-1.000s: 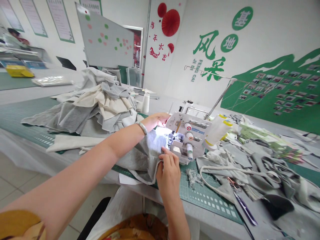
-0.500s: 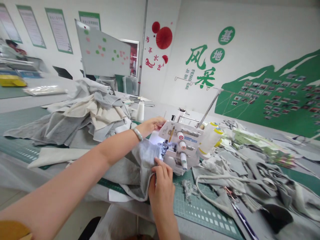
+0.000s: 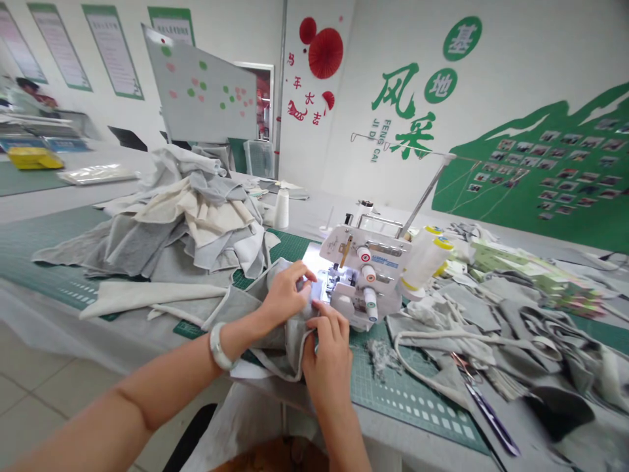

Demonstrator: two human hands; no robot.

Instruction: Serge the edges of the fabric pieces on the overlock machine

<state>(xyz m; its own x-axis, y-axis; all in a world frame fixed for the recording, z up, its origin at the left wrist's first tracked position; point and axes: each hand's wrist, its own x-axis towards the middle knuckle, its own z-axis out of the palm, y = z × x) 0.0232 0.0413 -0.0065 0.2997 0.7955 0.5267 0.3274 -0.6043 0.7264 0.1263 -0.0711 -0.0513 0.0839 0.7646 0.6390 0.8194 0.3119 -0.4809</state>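
Observation:
A small white overlock sewing machine (image 3: 366,275) stands on the green cutting mat (image 3: 407,387), its lamp lit. A grey fabric piece (image 3: 255,314) lies in front of its presser foot and hangs over the table edge. My left hand (image 3: 285,292), with a pale bangle on the wrist, pinches the grey fabric just left of the needle area. My right hand (image 3: 328,351) grips the same fabric's edge right in front of the machine. Both hands are close together and touch the cloth.
A heap of grey and cream cloth (image 3: 181,216) lies at the left. Thread cones (image 3: 427,259) stand at the machine's right. Grey scraps and straps (image 3: 515,334) and scissors (image 3: 484,403) cover the right side. A white thread cone (image 3: 281,208) stands behind. A whiteboard (image 3: 201,92) stands further back.
My left hand has come back from behind the machine's left side to the fabric in front of the needle. My right hand has stayed on the fabric's edge.

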